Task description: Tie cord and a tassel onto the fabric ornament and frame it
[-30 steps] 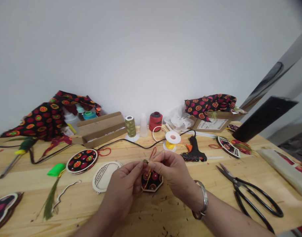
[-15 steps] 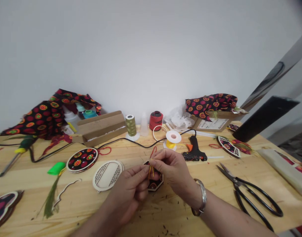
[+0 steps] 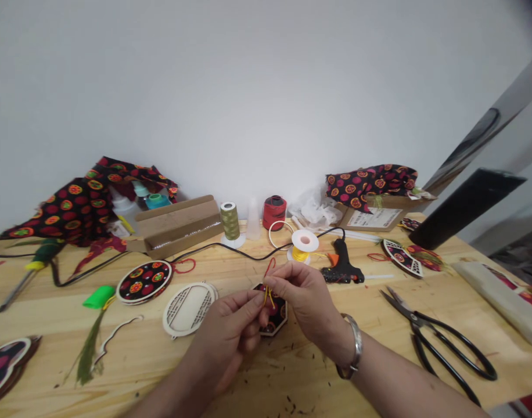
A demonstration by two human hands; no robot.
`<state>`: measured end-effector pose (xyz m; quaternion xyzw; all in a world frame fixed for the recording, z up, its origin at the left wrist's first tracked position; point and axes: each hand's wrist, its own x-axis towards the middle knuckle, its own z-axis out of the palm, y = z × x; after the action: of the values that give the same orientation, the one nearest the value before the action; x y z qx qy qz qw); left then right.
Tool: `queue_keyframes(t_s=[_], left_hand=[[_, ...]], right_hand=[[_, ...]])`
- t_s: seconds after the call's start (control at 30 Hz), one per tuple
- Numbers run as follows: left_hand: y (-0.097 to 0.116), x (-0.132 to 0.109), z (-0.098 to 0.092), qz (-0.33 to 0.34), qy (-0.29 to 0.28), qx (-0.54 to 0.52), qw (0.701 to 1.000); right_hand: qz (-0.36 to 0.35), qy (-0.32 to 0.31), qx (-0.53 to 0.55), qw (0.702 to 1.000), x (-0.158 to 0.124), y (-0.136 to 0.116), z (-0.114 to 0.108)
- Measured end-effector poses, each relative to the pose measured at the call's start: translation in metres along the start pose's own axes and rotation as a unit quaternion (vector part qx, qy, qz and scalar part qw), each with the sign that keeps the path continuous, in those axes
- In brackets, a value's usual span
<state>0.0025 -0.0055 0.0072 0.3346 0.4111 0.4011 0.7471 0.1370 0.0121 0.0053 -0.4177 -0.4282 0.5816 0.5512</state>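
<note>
Both hands meet over an octagonal pendant (image 3: 275, 322) with dark flowered fabric in a pale wooden frame. Thumb and finger of my left hand (image 3: 237, 319) pinch a yellow cord (image 3: 267, 297) low on its left side. My right hand (image 3: 298, 293) pinches the same cord higher up, with a loose end hanging down. A red cord loop (image 3: 270, 266) rises just behind the fingertips. My fingers cover part of the pendant and hide where the cords join.
Black-handled scissors (image 3: 438, 337) lie open at right. Behind the hands are a yellow cord spool (image 3: 305, 241), a glue gun (image 3: 343, 264) and a red thread spool (image 3: 274, 213). To the left lie a round fabric pendant (image 3: 144, 281), a wooden lattice disc (image 3: 190, 310) and a green tassel (image 3: 89, 354).
My right fingers have shifted slightly right, and the yellow cord's strands have changed shape between the fingertips. More of the octagonal pendant shows beneath. Both hands still pinch the cord.
</note>
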Motion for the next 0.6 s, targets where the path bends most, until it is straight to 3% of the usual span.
queue_keyframes(t_s=[0.27, 0.47, 0.6], left_hand=[[-0.0003, 0.0006, 0.0008, 0.004, 0.009, 0.022, 1.0], [0.0027, 0.0048, -0.0059, 0.038, 0.094, -0.009, 0.995], [0.0069, 0.0029, -0.0083, 0.056, 0.059, -0.073, 0.994]], right_hand=[[0.021, -0.015, 0.006, 1.0, 0.0003, 0.0014, -0.0007], [-0.014, -0.014, 0.005, 1.0, -0.0002, -0.0031, -0.0016], [-0.03, -0.012, -0.002, 0.999, -0.0002, -0.0052, -0.0019]])
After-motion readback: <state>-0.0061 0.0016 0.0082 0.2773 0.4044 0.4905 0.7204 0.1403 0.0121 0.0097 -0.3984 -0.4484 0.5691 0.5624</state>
